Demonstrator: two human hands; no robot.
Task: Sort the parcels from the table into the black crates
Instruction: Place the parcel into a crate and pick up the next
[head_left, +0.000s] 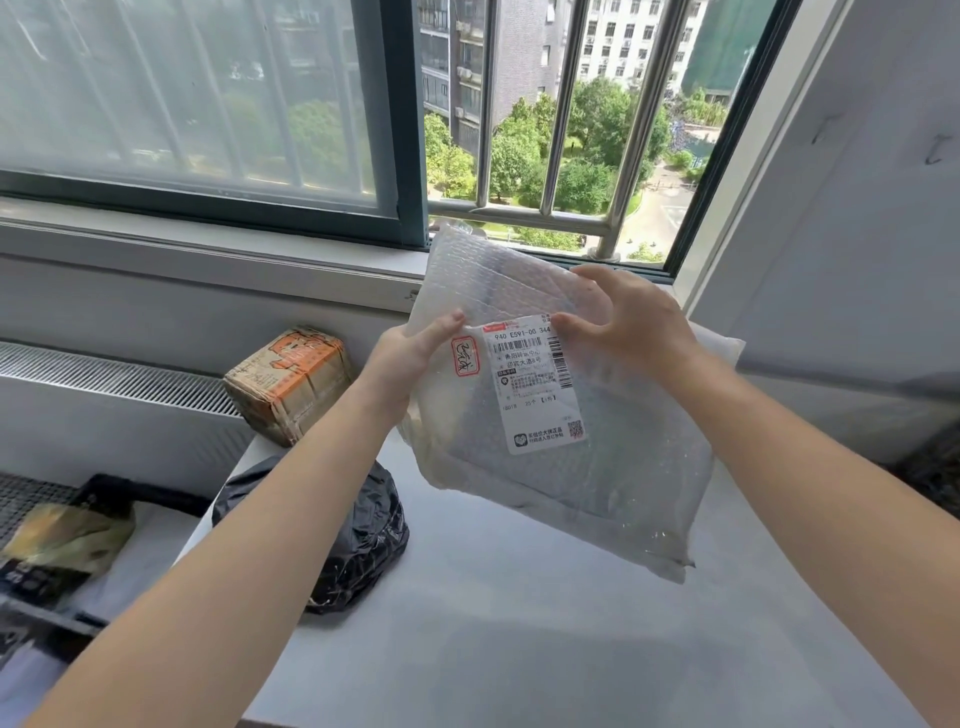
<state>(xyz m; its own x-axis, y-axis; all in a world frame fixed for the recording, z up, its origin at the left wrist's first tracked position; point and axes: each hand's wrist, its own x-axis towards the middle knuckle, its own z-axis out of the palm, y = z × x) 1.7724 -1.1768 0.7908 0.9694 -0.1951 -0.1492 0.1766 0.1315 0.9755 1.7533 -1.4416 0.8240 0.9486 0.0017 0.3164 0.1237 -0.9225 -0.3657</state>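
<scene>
Bubble-wrap parcel, flat, dimpled, translucent; rectangular white label

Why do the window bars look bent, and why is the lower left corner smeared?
Head view: the wide-angle lens likely bows the window bars; daylight from the window puts small glints on the bubble-wrap parcel; its label is sharp; the black crate at lower left is blurred, perhaps from motion.

Bubble-wrap parcel: white label, held tilted above table. Black-bagged parcel and brown taped box on table's left edge. Black crate lower left.
</scene>
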